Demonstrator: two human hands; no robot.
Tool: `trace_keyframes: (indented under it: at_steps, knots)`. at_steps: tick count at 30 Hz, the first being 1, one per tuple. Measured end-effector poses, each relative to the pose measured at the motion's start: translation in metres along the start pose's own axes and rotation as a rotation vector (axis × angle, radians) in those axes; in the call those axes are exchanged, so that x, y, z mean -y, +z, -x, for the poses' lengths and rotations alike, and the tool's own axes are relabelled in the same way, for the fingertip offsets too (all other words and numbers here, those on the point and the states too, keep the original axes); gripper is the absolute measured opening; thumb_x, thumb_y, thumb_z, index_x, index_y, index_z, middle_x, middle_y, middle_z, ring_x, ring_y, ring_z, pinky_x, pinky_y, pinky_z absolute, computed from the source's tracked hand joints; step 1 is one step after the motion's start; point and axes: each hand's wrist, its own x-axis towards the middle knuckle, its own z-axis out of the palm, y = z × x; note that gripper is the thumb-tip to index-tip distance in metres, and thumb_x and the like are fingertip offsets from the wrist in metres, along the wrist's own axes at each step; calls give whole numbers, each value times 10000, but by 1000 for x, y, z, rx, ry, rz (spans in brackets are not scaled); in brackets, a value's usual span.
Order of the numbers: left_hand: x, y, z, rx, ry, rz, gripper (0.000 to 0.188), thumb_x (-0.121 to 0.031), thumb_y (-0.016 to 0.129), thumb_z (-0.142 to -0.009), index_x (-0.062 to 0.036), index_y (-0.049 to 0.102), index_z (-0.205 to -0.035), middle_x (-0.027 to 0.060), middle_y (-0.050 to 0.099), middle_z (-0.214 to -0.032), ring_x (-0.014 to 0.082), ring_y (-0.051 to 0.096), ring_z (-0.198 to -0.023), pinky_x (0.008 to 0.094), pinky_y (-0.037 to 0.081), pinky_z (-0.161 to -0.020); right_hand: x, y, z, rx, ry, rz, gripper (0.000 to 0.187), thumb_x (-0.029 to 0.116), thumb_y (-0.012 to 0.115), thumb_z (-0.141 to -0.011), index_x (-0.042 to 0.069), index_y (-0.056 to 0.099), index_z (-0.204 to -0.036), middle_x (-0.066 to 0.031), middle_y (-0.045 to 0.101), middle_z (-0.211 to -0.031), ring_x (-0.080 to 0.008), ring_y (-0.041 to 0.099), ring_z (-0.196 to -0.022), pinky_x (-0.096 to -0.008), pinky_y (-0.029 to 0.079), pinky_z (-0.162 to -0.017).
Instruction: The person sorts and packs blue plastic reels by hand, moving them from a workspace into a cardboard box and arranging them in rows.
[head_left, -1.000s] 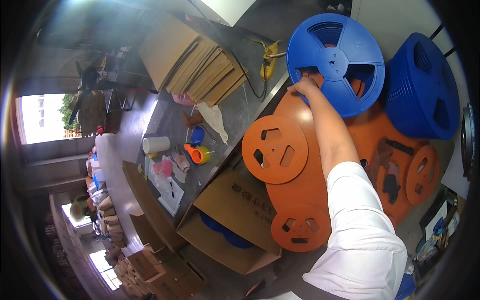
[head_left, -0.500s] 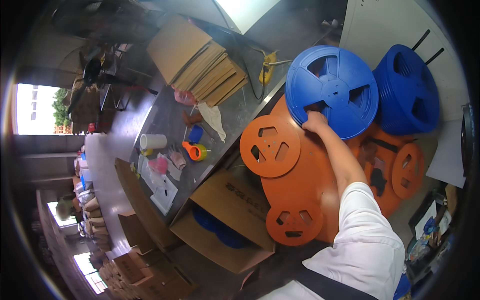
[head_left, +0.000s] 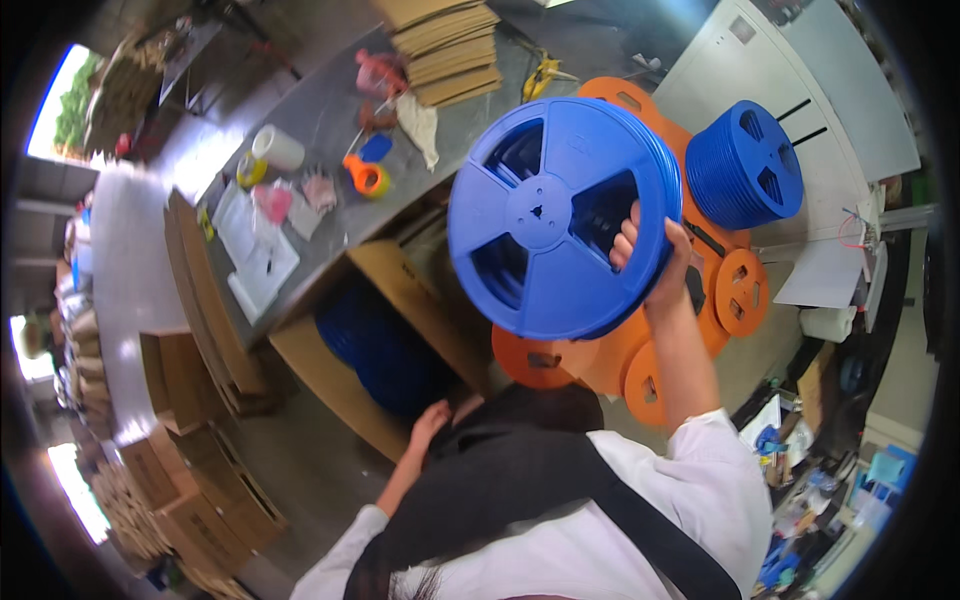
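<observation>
My right hand (head_left: pixel 662 258) grips a stack of blue plastic reels (head_left: pixel 540 175), its fingers hooked through a window of the top flange and its thumb over the rim. The stack is lifted and tilted, the top reel's face showing a small hub hole and wedge-shaped windows. Beside the near corner of an open cardboard box (head_left: pixel 297 338) is my left hand (head_left: pixel 430 422), fingers loosely extended and holding nothing I can see; whether it touches the box is unclear. More blue reels (head_left: pixel 360 335) lie inside that box, in shadow.
An orange stand with round discs (head_left: pixel 741 292) is partly hidden behind the lifted stack. Another blue reel stack (head_left: pixel 745 165) rests on it at right. On the grey table (head_left: pixel 335 225) lie cardboard sheets (head_left: pixel 445 50), an orange tape dispenser (head_left: pixel 368 178) and a white roll (head_left: pixel 278 147).
The blue reel stack under my right hand has been lifted off the orange stand and brought left and nearer. My left hand has come into view by the box. The view has shifted.
</observation>
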Motion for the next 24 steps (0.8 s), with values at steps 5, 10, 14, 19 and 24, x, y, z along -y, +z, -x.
trace_keyframes:
  at_steps: [5,10,14,19,24]
  knots:
    - [-63,-58,37,-284,130,101,361,-45,509,-930,-6,530,-1289,68,614,-1162,142,575,-1031,271,451,-918,-143,37,76,446,60,-354,336,384,437,-971,52,469,-930,2,382,-559,-134,375,-485,-282,309,-505]
    - [-83,-133,118,-671,309,139,345,-18,492,-920,-20,563,-1257,80,610,-1185,151,576,-1054,277,451,-923,-236,101,123,480,237,-399,250,293,427,-984,52,445,-919,-8,419,-582,-140,409,-492,-295,340,-510]
    - [-141,-155,175,-875,484,-83,369,0,558,-862,-50,593,-1226,109,600,-1218,205,566,-1119,300,442,-949,-281,136,138,606,382,-319,258,303,437,-984,52,440,-921,-20,429,-580,-148,420,-498,-307,362,-514]
    - [-207,-141,191,-762,966,-436,321,-39,710,-662,-79,641,-974,86,588,-1022,298,552,-1007,402,436,-896,-307,185,159,511,395,-54,373,346,689,-820,94,424,-892,32,409,-537,-85,406,-425,-238,355,-425]
    - [-212,-143,195,-824,948,-452,249,-66,747,-638,-97,615,-847,58,547,-907,261,541,-915,381,405,-864,-317,210,171,461,422,43,384,357,695,-780,76,448,-866,16,409,-517,-114,417,-411,-268,368,-428]
